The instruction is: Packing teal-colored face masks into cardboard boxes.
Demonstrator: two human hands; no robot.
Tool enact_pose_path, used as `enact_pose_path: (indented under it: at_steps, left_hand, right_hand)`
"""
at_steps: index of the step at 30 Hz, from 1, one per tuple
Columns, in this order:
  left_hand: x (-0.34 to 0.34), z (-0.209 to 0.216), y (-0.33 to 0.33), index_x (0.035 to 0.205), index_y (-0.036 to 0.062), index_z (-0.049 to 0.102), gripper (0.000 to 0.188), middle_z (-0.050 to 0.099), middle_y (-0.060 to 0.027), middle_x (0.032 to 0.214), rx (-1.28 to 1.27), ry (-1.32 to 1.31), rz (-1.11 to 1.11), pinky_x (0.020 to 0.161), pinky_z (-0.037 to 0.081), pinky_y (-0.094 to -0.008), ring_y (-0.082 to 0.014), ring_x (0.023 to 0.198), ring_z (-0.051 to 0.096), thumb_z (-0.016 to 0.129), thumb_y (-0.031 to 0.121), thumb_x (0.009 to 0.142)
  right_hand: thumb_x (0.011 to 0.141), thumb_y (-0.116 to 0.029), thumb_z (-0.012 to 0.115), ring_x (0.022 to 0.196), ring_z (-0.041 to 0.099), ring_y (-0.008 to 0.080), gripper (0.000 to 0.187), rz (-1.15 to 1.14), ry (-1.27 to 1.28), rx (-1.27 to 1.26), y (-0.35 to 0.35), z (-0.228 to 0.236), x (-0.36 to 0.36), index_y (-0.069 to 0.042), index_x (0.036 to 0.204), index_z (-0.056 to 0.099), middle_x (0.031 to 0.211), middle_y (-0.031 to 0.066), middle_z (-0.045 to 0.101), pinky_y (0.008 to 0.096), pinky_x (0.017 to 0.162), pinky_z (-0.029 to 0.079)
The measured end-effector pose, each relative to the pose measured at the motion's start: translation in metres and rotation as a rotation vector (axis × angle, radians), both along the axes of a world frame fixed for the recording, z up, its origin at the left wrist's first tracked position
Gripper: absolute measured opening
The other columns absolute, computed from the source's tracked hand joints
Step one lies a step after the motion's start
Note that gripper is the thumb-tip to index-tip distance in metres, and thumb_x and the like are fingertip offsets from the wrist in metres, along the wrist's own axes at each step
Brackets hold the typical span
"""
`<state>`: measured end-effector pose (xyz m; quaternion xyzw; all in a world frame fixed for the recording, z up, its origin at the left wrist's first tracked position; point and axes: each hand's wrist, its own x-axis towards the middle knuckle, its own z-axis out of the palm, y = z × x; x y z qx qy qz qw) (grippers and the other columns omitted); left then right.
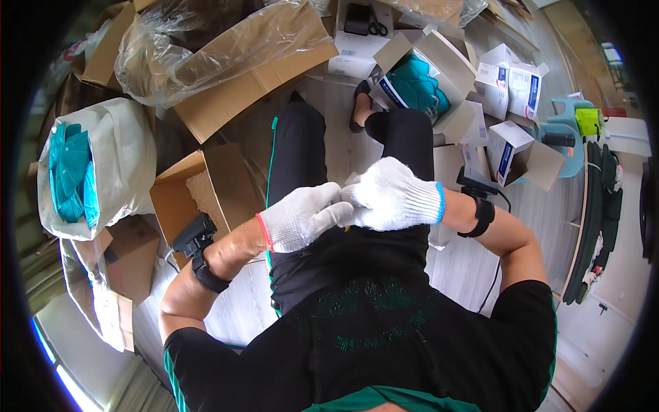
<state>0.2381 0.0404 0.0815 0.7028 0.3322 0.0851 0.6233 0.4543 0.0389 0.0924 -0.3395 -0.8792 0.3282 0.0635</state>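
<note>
My left hand [305,214], in a white knit glove with a red cuff edge, meets my right hand [395,196] above my lap. The right glove is white too, with a blue cuff edge. Both hands are closed, fingertips together; whatever lies between them, if anything, is hidden. Beyond my right hand, an open white carton [456,69] holds a stack of teal folded pieces [415,82] with thin pale straps. At the far left, a white sack [127,158] holds more teal pieces [70,172].
An open brown box [177,196] stands left of my legs. Ahead lies a large carton [254,86] with clear plastic film [154,65]. Scissors [377,26] and a black phone-like object [357,19] rest on a white box. Several white cartons [508,147] and a light-blue stool [566,161] are at right.
</note>
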Motion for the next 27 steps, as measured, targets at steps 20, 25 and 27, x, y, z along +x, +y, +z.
enact_pose_path:
  at_steps: [20,25,27]
  left_hand:
    - [-0.046,0.049,0.010,0.076,-0.0007,0.059,0.023,0.044,-0.0050,0.057,-0.379,-0.155,-0.277,0.051,0.038,-0.0300,-0.0109,0.053,0.042,0.057,0.013,0.095]
    - [-0.083,0.027,0.033,0.087,0.0008,0.062,0.010,0.055,-0.0039,0.069,0.302,-0.344,-0.318,0.060,0.048,-0.0281,-0.0111,0.061,0.056,0.061,0.010,0.091]
    - [-0.157,-0.017,0.037,0.084,0.0010,0.059,0.012,0.059,-0.0011,0.074,-0.220,-0.061,0.276,0.054,0.048,-0.0278,-0.0130,0.060,0.058,0.055,0.009,0.092]
  right_hand:
    - [0.086,-0.027,0.060,0.041,0.051,0.0283,0.037,0.294,0.146,-0.048,-0.016,0.055,0.046,-0.012,0.054,0.053,0.047,0.0086,0.050,0.0368,0.038,0.038]
    - [0.081,-0.022,0.066,0.044,0.053,0.0212,0.017,0.212,0.090,0.103,-0.019,0.047,0.074,-0.013,0.068,0.060,0.051,0.0018,0.052,0.0325,0.044,0.039]
    - [0.085,-0.020,0.064,0.044,0.054,0.0181,0.016,0.101,-0.059,0.324,-0.015,0.035,0.101,-0.010,0.073,0.062,0.054,-0.0006,0.055,0.0302,0.046,0.042]
